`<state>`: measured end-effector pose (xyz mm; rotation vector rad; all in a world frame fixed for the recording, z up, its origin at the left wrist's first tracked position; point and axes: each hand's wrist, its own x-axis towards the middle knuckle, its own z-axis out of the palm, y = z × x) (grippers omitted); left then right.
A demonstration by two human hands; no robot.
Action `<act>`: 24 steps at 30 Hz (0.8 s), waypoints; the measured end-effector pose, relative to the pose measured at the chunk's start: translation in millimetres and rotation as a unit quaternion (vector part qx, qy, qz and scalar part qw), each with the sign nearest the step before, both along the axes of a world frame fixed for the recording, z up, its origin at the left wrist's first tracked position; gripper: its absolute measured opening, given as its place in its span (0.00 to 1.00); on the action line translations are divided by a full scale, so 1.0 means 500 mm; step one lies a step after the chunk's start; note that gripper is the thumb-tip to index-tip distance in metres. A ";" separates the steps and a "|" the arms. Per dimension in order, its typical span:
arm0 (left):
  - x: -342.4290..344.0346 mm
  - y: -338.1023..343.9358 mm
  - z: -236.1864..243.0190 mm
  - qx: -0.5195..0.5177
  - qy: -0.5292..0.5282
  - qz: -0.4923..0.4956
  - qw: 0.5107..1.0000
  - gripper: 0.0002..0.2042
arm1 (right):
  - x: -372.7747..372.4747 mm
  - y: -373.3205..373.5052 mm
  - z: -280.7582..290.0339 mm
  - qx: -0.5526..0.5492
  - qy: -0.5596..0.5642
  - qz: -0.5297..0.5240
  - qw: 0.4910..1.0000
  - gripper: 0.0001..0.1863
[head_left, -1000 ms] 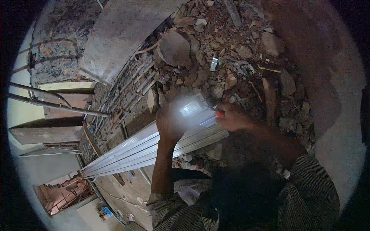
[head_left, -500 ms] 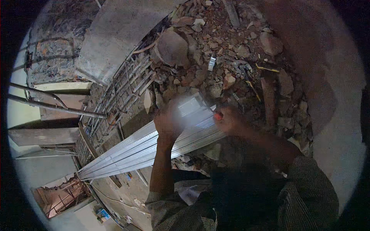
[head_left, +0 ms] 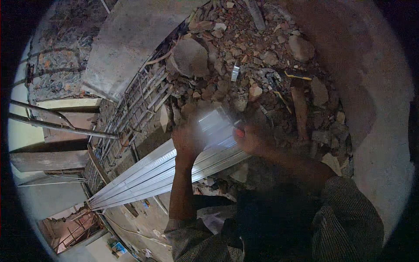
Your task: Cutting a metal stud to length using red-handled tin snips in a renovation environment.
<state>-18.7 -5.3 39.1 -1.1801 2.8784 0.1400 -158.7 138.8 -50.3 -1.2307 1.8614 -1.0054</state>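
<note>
Long, shiny metal channels [head_left: 144, 170] lie in a bundle that runs from the far left to my hands. My left hand [head_left: 187, 142] is closed around the end of one metal channel [head_left: 216, 122], whose bright end sticks out past the fingers. Close by on the right, my right hand [head_left: 255, 139] is closed on a red-handled tool [head_left: 238, 132] held against the edge of that channel. The tool's working end is dark and small, so its exact kind is unclear. A bright hazy spot blurs the left fingers.
Broken concrete and stones [head_left: 262, 56] cover the ground ahead, with a small cut metal piece [head_left: 235, 73] among them. Two yellow-and-black tools or strips [head_left: 298, 75] lie to the right. Steel rebar cages [head_left: 139, 96] and a concrete slab [head_left: 126, 43] stand at the left.
The right hand with the red-handled tool has shifted slightly left, nearer the left hand. The view has turned a little; the left hand keeps its hold on the channel.
</note>
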 end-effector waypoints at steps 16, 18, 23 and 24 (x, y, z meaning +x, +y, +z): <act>-0.007 -0.053 -0.045 0.078 -0.106 0.017 0.991 0.25 | -0.041 -0.028 -0.023 0.165 -0.072 0.047 0.982 0.18; -0.010 -0.059 -0.040 0.064 -0.133 0.040 0.988 0.24 | -0.031 -0.014 0.005 0.188 -0.130 -0.019 0.973 0.18; -0.006 -0.075 -0.040 0.081 -0.067 -0.012 0.994 0.26 | -0.020 -0.005 0.047 0.128 -0.092 -0.035 0.987 0.18; -0.004 -0.078 -0.041 0.057 -0.084 0.016 0.995 0.26 | -0.019 -0.004 0.050 0.189 -0.042 -0.053 0.980 0.19</act>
